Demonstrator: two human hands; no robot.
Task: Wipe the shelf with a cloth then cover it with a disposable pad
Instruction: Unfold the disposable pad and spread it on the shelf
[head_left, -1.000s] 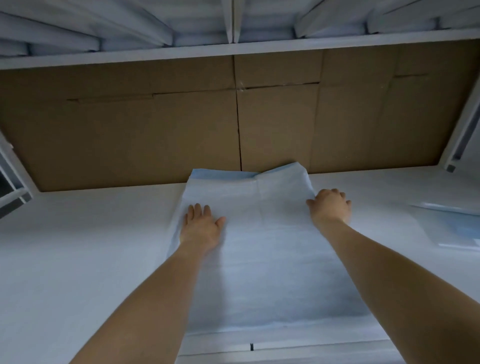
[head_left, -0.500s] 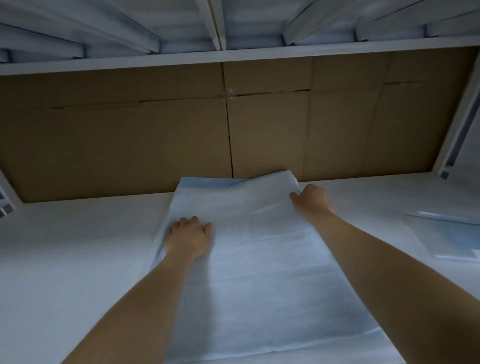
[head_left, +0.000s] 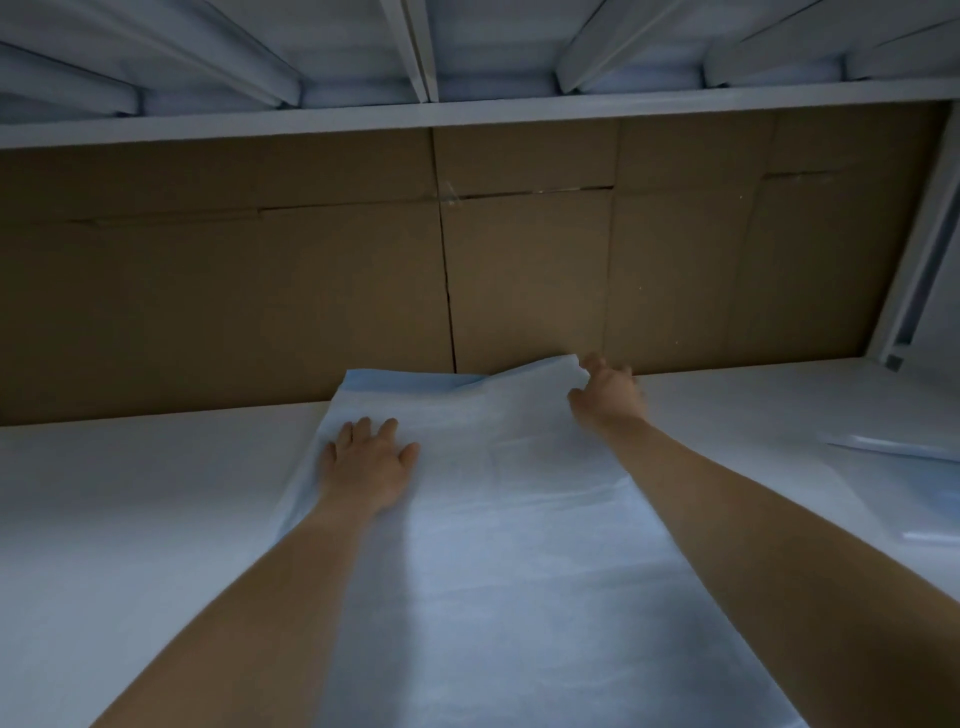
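- I judge the wiping done; I am on the covering step, laying the pad (head_left: 498, 545) on the shelf (head_left: 130, 519).
- My left hand (head_left: 366, 462) presses it flat, fingers straight; my right hand (head_left: 608, 395) pinches its far right corner, lifted at the shelf's back edge.
- Next: draw that corner flat.
- The pad's long axis runs front to back.

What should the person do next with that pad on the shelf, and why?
Probably draw the far right corner outward and press it flat. The right hand pinches that corner of the disposable pad, which is lifted and rumpled against the cardboard backing, while the left hand lies flat on the pad, holding it on the shelf.
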